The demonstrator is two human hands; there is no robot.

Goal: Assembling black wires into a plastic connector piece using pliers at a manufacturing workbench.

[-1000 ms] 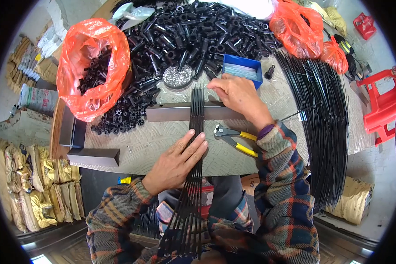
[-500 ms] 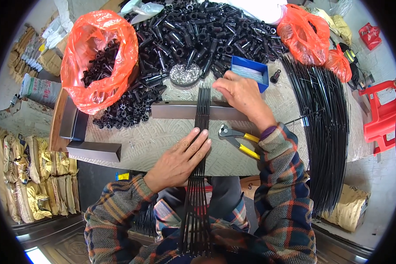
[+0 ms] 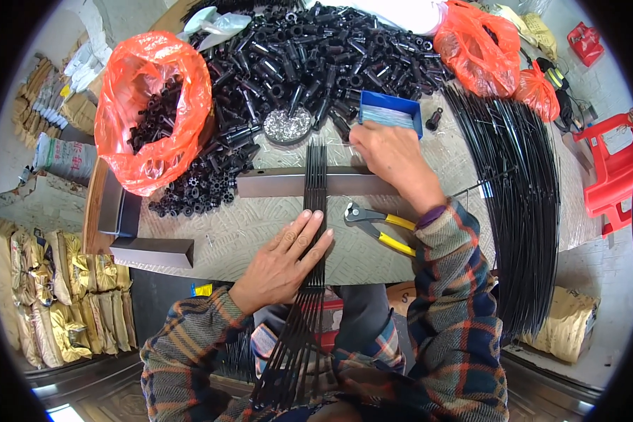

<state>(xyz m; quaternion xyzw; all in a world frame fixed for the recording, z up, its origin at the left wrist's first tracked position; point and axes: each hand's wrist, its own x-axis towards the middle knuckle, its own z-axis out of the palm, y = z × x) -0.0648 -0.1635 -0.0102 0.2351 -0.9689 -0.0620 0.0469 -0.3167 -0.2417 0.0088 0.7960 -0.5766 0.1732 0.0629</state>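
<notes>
Our flattened left hand [image 3: 280,266] presses the slim black metal-looking rods [image 3: 316,169], which could fan apart if pressure slackens, while our curled right hand [image 3: 395,160] hides whether it pinches anything.

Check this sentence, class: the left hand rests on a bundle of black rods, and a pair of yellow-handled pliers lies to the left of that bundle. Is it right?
Not quite: the head view shows the yellow-handled pliers to the right of that bundle of black rods. The left hand does rest on the bundle.
</notes>
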